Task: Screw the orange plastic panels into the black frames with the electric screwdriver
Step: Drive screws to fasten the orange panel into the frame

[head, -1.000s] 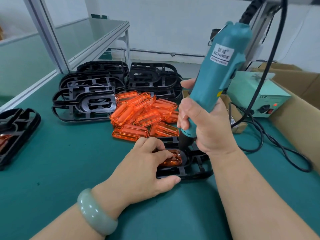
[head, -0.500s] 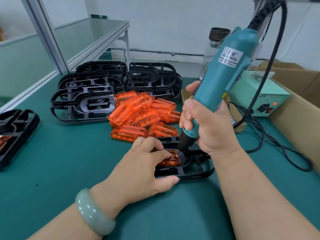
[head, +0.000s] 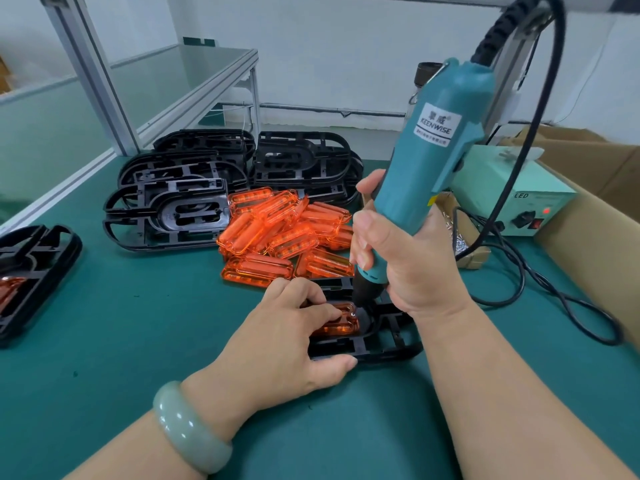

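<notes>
A black frame [head: 388, 348] lies on the green mat in front of me with an orange panel [head: 341, 325] seated in it. My left hand [head: 280, 344] holds the frame: the thumb hooks its near edge and the fingers curl over the panel. My right hand [head: 405, 261] grips the teal electric screwdriver [head: 433, 161], which tilts right. Its dark tip touches a small silver screw at the panel's right end. A pile of loose orange panels [head: 284, 230] sits just behind, with stacked black frames [head: 207, 188] beyond it.
A teal power box [head: 512, 199] stands at the right, its black cable [head: 554, 299] looping over the mat. A cardboard box wall [head: 595, 244] lines the right edge. A small screw box [head: 464, 237] sits behind my right hand. Another framed panel [head: 31, 278] lies far left.
The screwdriver has swung more upright than half a second ago, its tip staying at the panel's right end. My left hand keeps its hold on the frame.
</notes>
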`<state>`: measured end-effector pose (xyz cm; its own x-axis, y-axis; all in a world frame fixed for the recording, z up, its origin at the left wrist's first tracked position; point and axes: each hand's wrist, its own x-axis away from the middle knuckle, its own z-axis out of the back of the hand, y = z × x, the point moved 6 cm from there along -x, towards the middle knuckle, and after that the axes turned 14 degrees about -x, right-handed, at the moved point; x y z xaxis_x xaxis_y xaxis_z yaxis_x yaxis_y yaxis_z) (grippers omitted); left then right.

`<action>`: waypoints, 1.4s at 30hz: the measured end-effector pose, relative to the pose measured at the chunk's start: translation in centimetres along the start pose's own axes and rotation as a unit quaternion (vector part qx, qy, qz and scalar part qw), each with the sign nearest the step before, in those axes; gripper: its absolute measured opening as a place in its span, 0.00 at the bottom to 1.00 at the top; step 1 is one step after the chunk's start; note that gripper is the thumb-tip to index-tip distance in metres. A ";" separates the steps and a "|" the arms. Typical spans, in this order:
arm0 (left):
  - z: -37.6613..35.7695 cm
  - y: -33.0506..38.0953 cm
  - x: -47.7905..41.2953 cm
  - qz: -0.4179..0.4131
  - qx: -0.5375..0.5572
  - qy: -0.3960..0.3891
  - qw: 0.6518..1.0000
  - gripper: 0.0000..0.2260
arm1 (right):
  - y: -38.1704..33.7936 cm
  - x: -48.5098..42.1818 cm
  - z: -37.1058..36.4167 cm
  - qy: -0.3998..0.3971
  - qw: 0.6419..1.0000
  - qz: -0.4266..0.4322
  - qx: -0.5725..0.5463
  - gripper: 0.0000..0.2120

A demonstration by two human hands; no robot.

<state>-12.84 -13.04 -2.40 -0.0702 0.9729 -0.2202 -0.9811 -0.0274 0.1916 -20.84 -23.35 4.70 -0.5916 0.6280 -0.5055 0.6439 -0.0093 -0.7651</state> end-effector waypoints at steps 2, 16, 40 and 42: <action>0.0 0.0 0.0 0.003 0.005 0.003 1.000 0.34 | 0.0 -0.1 -0.3 -0.013 1.000 -0.006 0.003 0.10; -0.1 -0.2 0.3 -0.007 0.020 -0.004 1.000 0.34 | -2.7 0.9 2.0 0.122 0.982 0.048 -0.137 0.08; 1.2 4.5 -14.3 -0.053 -0.047 0.018 0.997 0.14 | -1.9 3.2 8.3 0.270 0.913 0.034 -0.303 0.07; -0.4 5.7 -15.8 -0.080 -0.097 -0.032 0.992 0.14 | -1.9 3.1 8.5 0.270 0.912 0.034 -0.307 0.07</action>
<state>-17.44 -28.68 1.77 0.0939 0.9809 -0.1703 -0.9955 0.0902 -0.0292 -28.04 -28.00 1.19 -0.3220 0.9353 -0.1469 0.9184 0.2709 -0.2882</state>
